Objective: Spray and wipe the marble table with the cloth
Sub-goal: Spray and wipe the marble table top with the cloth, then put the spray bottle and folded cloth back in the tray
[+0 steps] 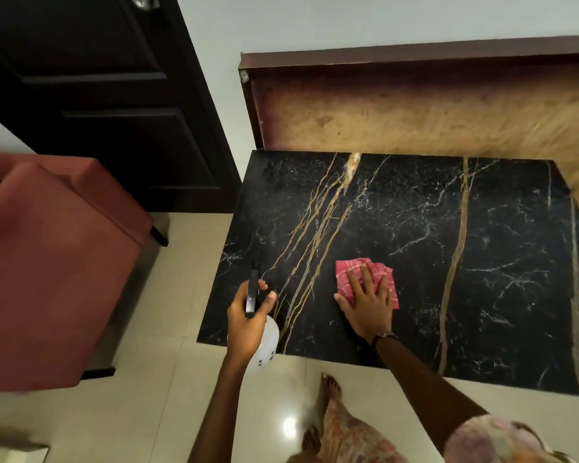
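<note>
One black gold-veined marble table [448, 262], its right end cut off by the frame, bears one pink checked cloth [355, 272] pressed under the flat-fingered right hand [368, 309], while the left hand [244, 322] grips one white spray bottle [266, 345], half hidden.

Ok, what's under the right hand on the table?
The right hand lies flat on the pink checked cloth, which rests on the black marble table. The marble beneath the cloth is covered.
</note>
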{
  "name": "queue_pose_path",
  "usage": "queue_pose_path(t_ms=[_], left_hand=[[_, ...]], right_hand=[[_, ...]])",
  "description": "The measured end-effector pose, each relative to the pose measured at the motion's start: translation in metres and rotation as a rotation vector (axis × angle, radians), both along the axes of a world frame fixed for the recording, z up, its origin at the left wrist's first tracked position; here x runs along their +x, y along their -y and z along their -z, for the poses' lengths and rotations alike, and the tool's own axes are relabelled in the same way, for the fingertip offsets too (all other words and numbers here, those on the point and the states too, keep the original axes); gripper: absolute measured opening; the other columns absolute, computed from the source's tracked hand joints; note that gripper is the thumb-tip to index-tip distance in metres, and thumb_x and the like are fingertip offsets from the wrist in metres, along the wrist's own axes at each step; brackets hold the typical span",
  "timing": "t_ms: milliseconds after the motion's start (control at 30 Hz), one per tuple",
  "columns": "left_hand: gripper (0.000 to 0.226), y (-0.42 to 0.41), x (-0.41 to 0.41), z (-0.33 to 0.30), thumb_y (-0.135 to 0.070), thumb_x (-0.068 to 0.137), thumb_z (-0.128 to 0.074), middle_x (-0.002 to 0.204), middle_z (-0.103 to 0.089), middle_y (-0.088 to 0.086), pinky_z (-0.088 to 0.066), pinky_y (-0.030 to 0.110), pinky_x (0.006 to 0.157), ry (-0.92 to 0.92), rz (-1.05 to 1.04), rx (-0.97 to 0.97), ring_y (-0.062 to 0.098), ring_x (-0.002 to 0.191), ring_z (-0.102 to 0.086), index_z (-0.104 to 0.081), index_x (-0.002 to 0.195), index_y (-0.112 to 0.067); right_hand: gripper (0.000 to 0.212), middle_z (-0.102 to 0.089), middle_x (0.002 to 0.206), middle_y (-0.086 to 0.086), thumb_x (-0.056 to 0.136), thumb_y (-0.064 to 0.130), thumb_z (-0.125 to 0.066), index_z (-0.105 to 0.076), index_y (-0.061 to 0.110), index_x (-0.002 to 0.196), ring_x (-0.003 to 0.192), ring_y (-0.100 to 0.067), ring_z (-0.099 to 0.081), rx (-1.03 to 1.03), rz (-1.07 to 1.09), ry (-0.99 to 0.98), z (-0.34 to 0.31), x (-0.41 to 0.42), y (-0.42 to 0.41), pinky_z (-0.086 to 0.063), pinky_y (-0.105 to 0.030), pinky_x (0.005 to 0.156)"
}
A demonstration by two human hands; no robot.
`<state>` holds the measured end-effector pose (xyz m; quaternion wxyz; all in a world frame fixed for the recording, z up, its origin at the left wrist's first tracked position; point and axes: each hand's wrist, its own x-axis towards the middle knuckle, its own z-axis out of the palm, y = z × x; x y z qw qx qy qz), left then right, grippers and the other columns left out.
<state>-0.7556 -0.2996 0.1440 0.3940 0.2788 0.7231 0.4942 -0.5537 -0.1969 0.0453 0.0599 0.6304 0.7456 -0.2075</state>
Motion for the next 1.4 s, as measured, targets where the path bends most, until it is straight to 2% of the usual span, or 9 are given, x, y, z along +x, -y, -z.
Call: queue_pose_path(t_ms=[67, 133, 333, 433, 567, 800, 967, 1100, 1400], left_hand=[[0.028, -0.012, -0.004, -0.001, -0.015, 0.087, -0.063, 0.106, -0.062, -0.007, -0.045, 0.054, 0.101, -0.034, 0.027, 0.019, 0.023, 0.11, -0.058, -0.056, 0.114, -0.018], [0.03, -0.021, -0.01, 0.002, -0.016, 0.087, -0.063, 0.106, -0.06, -0.013, -0.044, 0.044, 0.103, -0.07, 0.04, 0.051, 0.01, 0.106, -0.057, -0.055, 0.116, -0.016], [0.037, -0.033, -0.02, 0.011, -0.017, 0.084, -0.066, 0.109, -0.059, -0.015, -0.039, 0.032, 0.103, -0.104, 0.035, 0.101, -0.005, 0.104, -0.054, -0.053, 0.119, -0.013], [0.038, -0.031, -0.025, 0.012, -0.016, 0.084, -0.066, 0.119, -0.06, -0.001, -0.035, 0.032, 0.102, -0.08, 0.002, 0.099, 0.011, 0.113, -0.052, -0.054, 0.12, -0.015], [0.041, -0.017, -0.033, 0.012, -0.02, 0.084, -0.067, 0.113, -0.051, -0.013, -0.036, 0.035, 0.098, -0.066, -0.022, 0.074, 0.015, 0.114, -0.046, -0.046, 0.107, -0.047], [0.063, -0.008, -0.058, 0.024, -0.02, 0.079, -0.073, 0.132, -0.051, -0.004, -0.041, 0.02, 0.087, -0.117, 0.191, 0.0, 0.013, 0.115, -0.049, -0.04, 0.132, -0.027], [0.069, 0.007, -0.068, 0.034, -0.015, 0.077, -0.074, 0.138, -0.052, 0.01, -0.037, 0.031, 0.101, -0.155, 0.197, -0.103, 0.026, 0.128, -0.046, -0.041, 0.137, -0.015], [0.056, 0.018, -0.065, 0.039, -0.026, 0.083, -0.068, 0.138, -0.053, 0.014, -0.041, 0.042, 0.104, -0.15, 0.166, -0.152, 0.032, 0.13, -0.046, -0.048, 0.134, -0.015], [0.046, 0.013, -0.059, 0.036, -0.019, 0.088, -0.062, 0.136, -0.054, 0.018, -0.042, 0.056, 0.105, -0.16, 0.119, -0.123, 0.036, 0.132, -0.043, -0.05, 0.132, -0.014]], right_hand=[[0.102, -0.008, 0.159, -0.01, 0.071, 0.084, 0.009, -0.016, 0.025, 0.151, 0.142, -0.049, -0.006, -0.004, -0.087, -0.038, 0.0, -0.021, 0.004, -0.003, -0.054, 0.111], [0.102, -0.015, 0.157, -0.013, 0.073, 0.084, 0.007, -0.024, 0.024, 0.15, 0.141, -0.05, -0.01, -0.05, -0.168, -0.064, 0.005, -0.037, 0.012, -0.002, -0.055, 0.111], [0.066, -0.022, 0.156, -0.009, 0.088, 0.056, -0.039, -0.029, 0.027, 0.146, 0.141, -0.044, -0.022, -0.081, -0.334, -0.091, -0.008, -0.061, 0.044, -0.003, -0.053, 0.116], [0.072, -0.002, 0.161, -0.004, 0.093, 0.048, -0.051, -0.014, 0.03, 0.151, 0.145, -0.042, 0.005, -0.141, -0.353, -0.081, -0.017, -0.072, 0.05, -0.02, -0.056, 0.116], [0.074, -0.007, 0.16, 0.0, 0.09, 0.053, -0.053, -0.017, 0.029, 0.15, 0.144, -0.04, 0.001, -0.176, -0.223, -0.091, -0.025, -0.089, 0.054, -0.039, -0.052, 0.107], [0.081, -0.003, 0.16, -0.009, 0.089, 0.055, -0.052, -0.01, 0.024, 0.151, 0.143, -0.044, -0.001, -0.14, -0.228, 0.03, -0.033, -0.105, 0.055, -0.012, -0.061, 0.113], [0.077, -0.018, 0.158, -0.005, 0.089, 0.04, -0.059, -0.018, 0.018, 0.15, 0.145, -0.029, -0.01, 0.047, -0.3, -0.121, -0.035, -0.129, 0.063, -0.005, -0.046, 0.119], [0.08, -0.027, 0.154, -0.007, 0.087, 0.031, -0.067, -0.02, 0.012, 0.149, 0.14, -0.024, -0.029, -0.182, -0.132, -0.453, -0.033, -0.148, 0.072, -0.024, -0.034, 0.115], [0.074, -0.042, 0.144, -0.01, 0.085, 0.017, -0.07, -0.027, 0.012, 0.146, 0.128, -0.024, -0.045, -0.302, 0.131, -0.713, -0.04, -0.153, 0.074, -0.041, -0.034, 0.106]])
